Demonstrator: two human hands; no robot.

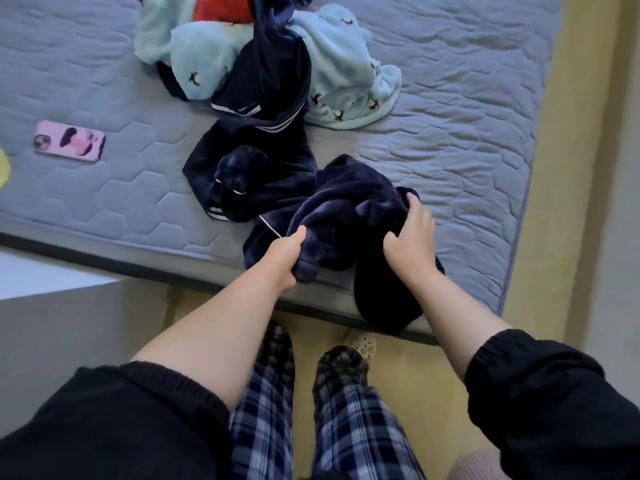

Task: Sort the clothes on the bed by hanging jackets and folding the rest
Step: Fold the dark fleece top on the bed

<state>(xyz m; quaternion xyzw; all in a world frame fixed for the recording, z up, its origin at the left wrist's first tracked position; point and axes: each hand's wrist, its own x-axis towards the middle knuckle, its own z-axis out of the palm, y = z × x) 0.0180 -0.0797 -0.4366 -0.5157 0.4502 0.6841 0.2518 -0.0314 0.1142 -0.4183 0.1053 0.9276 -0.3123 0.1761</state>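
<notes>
A dark navy fleece garment (343, 209) with thin white piping lies bunched at the near edge of the grey quilted mattress (467, 140), part of it hanging over the edge. My left hand (289, 254) grips a fold of it on the left. My right hand (412, 233) grips its right side, fingers curled into the fabric. Behind it lies a navy garment with white stripes (263, 98). Further back sits a light blue fleece piece with small dark motifs (332, 64) and something red (221, 8).
A phone in a pink case (69, 142) lies on the mattress at the left. A yellow-green scrap (3, 168) shows at the left edge. I stand at the bed's foot on a yellowish floor (408, 372), with a pale wall (69, 327) on my left.
</notes>
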